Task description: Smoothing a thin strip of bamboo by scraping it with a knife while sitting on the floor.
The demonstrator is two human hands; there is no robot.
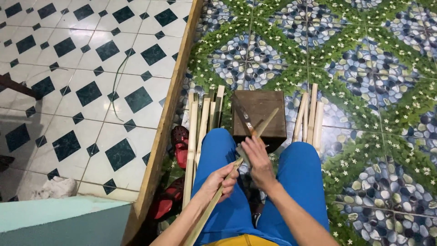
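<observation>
1. Our left hand [221, 181] is clenched around a long pale bamboo strip [230, 175] that slants up between our blue-trousered knees [218, 150].
2. Our right hand [256, 157] grips the handle of a dark-bladed knife [244, 119], its blade lying over a dark brown wooden block [268, 109].
3. The strip's far end crosses the block beside the blade.
4. Loose bamboo slats lie left [200, 123] and right [309, 118] of the block on pebble-patterned floor tiles [373, 68].

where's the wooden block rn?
Head view, centre: the dark wooden block sits on the pebble-pattern floor ahead of the person's knees, between two bundles of bamboo strips, just beyond the right hand.
</observation>
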